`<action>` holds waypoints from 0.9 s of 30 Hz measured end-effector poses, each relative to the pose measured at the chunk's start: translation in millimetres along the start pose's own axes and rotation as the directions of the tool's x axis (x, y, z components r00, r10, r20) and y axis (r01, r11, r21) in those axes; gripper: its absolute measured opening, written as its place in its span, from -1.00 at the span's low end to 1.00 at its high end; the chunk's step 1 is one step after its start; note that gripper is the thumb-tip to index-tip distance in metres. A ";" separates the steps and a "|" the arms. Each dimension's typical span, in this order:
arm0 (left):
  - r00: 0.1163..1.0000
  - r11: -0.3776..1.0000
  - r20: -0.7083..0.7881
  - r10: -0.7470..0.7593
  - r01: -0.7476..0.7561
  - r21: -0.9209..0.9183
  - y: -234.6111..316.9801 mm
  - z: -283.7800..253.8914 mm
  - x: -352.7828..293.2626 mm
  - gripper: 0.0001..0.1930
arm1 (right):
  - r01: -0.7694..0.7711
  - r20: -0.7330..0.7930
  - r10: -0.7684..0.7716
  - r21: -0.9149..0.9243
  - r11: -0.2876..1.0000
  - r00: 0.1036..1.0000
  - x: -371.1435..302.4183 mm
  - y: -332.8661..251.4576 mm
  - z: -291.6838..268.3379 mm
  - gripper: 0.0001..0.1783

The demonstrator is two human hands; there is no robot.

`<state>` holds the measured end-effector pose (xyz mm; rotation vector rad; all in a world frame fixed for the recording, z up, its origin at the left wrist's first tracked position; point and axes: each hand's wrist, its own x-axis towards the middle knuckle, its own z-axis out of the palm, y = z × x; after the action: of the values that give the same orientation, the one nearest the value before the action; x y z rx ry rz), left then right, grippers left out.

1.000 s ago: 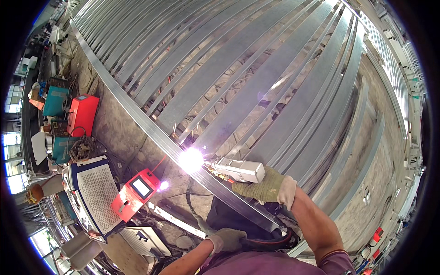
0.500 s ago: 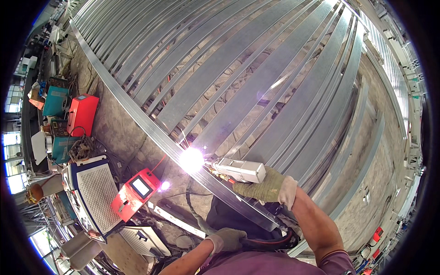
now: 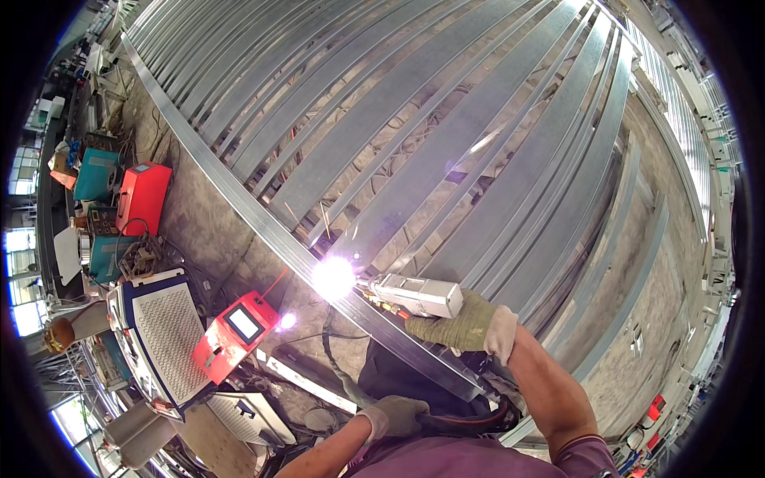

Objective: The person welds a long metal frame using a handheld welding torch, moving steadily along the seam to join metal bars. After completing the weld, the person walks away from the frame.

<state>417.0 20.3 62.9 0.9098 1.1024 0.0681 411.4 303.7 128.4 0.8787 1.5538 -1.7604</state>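
Observation:
In a green glove, my right hand (image 3: 466,323) is wrapped round a pale, boxy welding gun (image 3: 418,295). The gun's tip reaches into a white glare (image 3: 333,278) on the frame's side rail (image 3: 263,228), where a wide grey metal slat (image 3: 390,225) meets it. Thin sparks fly up from the glare, which hides the joint itself. My left hand (image 3: 397,416), also gloved, is closed round a thick dark cable (image 3: 466,424) low in front of my body. The cable curves round to the right, below the gun.
Left of the rail stand a red box with a lit screen (image 3: 243,324), a white perforated cabinet (image 3: 171,338) and another red machine (image 3: 144,199). A hose (image 3: 331,358) runs over the floor near the rail. Loose metal bars (image 3: 637,279) lie to the right.
The sparks above the glare fly at a different angle and stand out more. Both hands and the welding gun show no clear movement.

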 end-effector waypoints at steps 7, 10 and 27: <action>1.000 1.000 0.009 -0.014 0.014 0.000 2.2 -1.6 -0.2 -0.58 | 0.019 0.016 -0.019 -0.020 1.000 1.000 -4.8 -4.3 -2.2 -0.26; 1.000 1.000 0.000 -0.014 0.014 -0.016 3.4 -1.2 -0.8 -0.57 | 0.033 0.037 -0.030 -0.098 0.995 0.999 -7.3 -8.9 -4.6 -0.25; 1.000 1.000 0.002 0.008 -0.008 0.012 -2.6 7.4 6.4 -0.57 | 0.117 0.034 -0.114 -0.103 0.988 0.993 -7.4 2.7 -2.6 -0.26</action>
<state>425.0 17.2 57.5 0.9248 1.0987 0.0672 418.1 306.2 132.6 0.7230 1.6921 -1.7458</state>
